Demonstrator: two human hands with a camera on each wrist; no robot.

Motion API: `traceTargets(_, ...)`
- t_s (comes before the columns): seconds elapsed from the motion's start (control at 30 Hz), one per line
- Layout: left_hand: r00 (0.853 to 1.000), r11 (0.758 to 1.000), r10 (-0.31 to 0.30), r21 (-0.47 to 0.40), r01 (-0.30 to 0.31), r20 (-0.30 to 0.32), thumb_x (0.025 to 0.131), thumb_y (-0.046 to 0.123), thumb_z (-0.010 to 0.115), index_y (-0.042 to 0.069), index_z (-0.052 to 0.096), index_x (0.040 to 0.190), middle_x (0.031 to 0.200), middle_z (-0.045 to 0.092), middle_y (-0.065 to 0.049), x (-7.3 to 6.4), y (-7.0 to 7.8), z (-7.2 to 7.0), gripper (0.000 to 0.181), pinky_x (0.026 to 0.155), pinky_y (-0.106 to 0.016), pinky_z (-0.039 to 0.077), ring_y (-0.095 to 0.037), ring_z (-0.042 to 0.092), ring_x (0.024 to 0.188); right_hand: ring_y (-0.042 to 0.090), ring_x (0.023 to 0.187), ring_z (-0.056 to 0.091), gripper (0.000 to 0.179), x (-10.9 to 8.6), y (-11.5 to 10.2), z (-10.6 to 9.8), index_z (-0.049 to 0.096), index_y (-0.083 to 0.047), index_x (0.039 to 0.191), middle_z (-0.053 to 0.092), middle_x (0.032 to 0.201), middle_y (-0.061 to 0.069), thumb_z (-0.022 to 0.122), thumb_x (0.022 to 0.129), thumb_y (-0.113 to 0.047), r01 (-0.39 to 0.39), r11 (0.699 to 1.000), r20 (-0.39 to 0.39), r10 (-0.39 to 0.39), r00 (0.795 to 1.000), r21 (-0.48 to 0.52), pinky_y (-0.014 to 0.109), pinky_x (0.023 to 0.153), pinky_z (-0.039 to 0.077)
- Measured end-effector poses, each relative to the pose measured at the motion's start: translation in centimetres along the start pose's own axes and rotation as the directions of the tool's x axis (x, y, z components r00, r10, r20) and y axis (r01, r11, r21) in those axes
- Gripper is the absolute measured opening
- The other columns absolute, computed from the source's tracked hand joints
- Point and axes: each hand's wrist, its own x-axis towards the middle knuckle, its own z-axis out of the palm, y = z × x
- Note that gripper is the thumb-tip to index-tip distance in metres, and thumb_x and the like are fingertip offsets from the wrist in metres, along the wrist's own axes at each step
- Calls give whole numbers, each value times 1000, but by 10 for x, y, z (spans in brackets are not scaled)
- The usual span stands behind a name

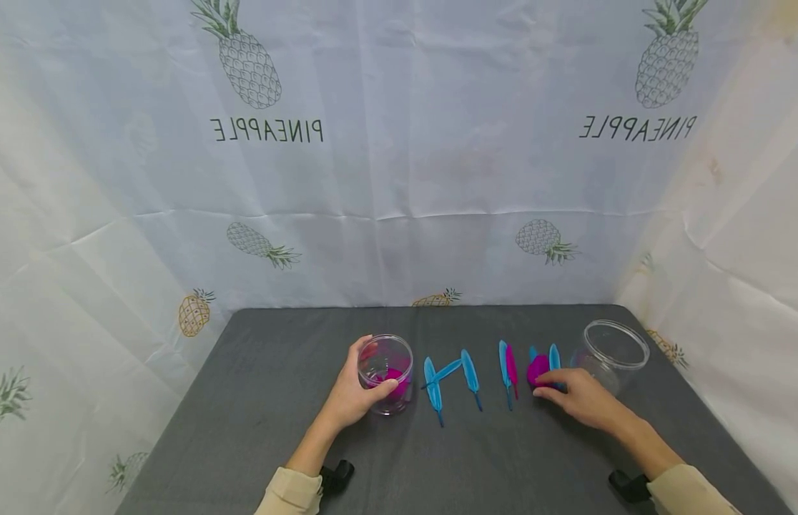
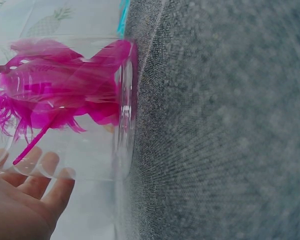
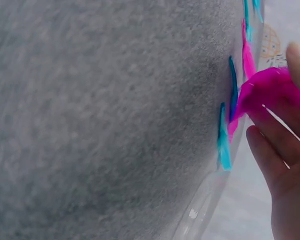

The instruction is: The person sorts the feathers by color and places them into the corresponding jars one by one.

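Note:
My left hand (image 1: 349,397) grips a clear jar (image 1: 410,361) from its left side, with the thumb across the front. Bunched magenta feathers (image 2: 55,87) fill part of that jar in the left wrist view. Between thumb and fingers, my right hand (image 1: 585,399) pinches a magenta feather (image 1: 538,369), curved over in the right wrist view. It hangs over a row of feathers on the table, beside an upright-lying blue feather (image 1: 554,356). Further left lie a blue feather (image 1: 504,365) and a magenta feather (image 1: 512,368) side by side.
Near the left jar, blue feathers (image 1: 432,386) form an H-like shape with a slanted one (image 1: 447,370) between. A second clear jar (image 1: 646,352) stands right of my right hand. The dark grey table (image 1: 277,372) meets a pineapple-print curtain (image 1: 399,257) behind.

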Motion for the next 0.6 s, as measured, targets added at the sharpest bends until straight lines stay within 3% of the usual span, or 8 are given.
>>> traceTargets(0.13, 1000, 1000, -3, 5, 3, 0, 85, 33, 81, 18, 27, 156, 155, 42, -13, 0, 0, 0, 90, 113, -61, 35, -32, 39, 143, 3, 78, 68, 8, 3, -4, 1, 81, -9, 94, 76, 87, -9, 80, 88, -14, 12, 1000, -101, -12, 995, 5, 32, 66, 59)
traceTargets(0.3, 1000, 1000, -1, -5, 2, 3, 85, 33, 81, 18, 27, 156, 155, 42, -15, -1, 2, 0, 90, 113, -61, 36, -33, 39, 143, -4, 63, 57, 5, 8, -8, 1, 81, -8, 90, 75, 78, -5, 82, 85, -8, 18, 999, -187, -23, 982, -27, 22, 54, 49)
traceTargets(0.43, 1000, 1000, -1, -11, 1, 3, 85, 33, 81, 18, 28, 156, 155, 42, -15, -1, 2, 0, 90, 112, -62, 37, -33, 39, 143, -4, 62, 56, 9, 11, -12, -2, 81, -5, 91, 76, 79, -2, 82, 83, -5, 15, 998, -221, -29, 975, -67, 22, 51, 46)
traceTargets(0.6, 1000, 1000, -1, -8, 1, -2, 85, 33, 81, 18, 28, 156, 154, 42, -16, -1, 3, 0, 90, 112, -62, 37, -32, 39, 142, 4, 71, 68, 15, 15, -17, -5, 81, -5, 92, 77, 83, -1, 84, 78, 0, 50, 994, -280, -76, 957, -99, 23, 57, 54)
